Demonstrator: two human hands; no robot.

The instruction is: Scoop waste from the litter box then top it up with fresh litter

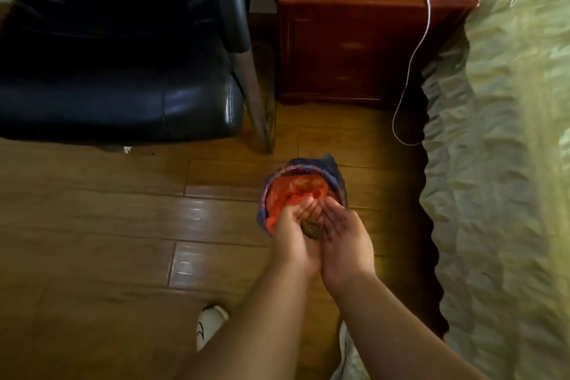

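Note:
My left hand and my right hand are cupped side by side, palms up, over the near rim of a small round bin on the floor. The bin has a blue outer wrap and a red plastic bag liner. A small heap of dark, grainy clumps lies in the hollow between my two palms. The fingers are gently curved and point toward the bin. No litter box or scoop is in view.
A black leather chair stands at the back left, its metal leg close to the bin. A dark wooden nightstand is behind the bin, with a white cable hanging. A bed runs along the right. My shoes are on the wood floor.

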